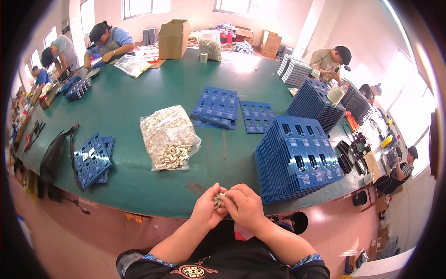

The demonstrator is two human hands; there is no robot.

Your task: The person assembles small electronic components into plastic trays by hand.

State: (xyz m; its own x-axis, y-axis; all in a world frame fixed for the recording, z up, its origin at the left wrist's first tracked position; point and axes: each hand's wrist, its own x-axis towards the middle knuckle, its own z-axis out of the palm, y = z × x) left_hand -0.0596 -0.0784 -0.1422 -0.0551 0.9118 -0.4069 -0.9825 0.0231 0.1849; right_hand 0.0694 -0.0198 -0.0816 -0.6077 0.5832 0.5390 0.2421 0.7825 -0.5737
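Observation:
My left hand (pixel 207 205) is cupped around several small cream-coloured block-like pieces (pixel 218 201), just past the table's near edge. Close against it, my right hand (pixel 245 205) pinches one such piece (pixel 222 195) between thumb and fingertips. Beyond my hands on the green table (pixel 125 116) lies a clear plastic bag (pixel 160 122) filled with the same kind of piece. To the right rises a tall stack of blue slotted panels (pixel 302 158). More blue panels (pixel 215 106) lie flat beyond the bag, with a single one (pixel 258 117) beside them.
Two blue panels (pixel 94 159) and a black bag (pixel 55 153) lie at the left edge. Another panel stack (pixel 312 103) stands farther right. A cardboard box (pixel 173 41) and a full plastic bag (pixel 210 45) stand at the far side. Several people work around the table.

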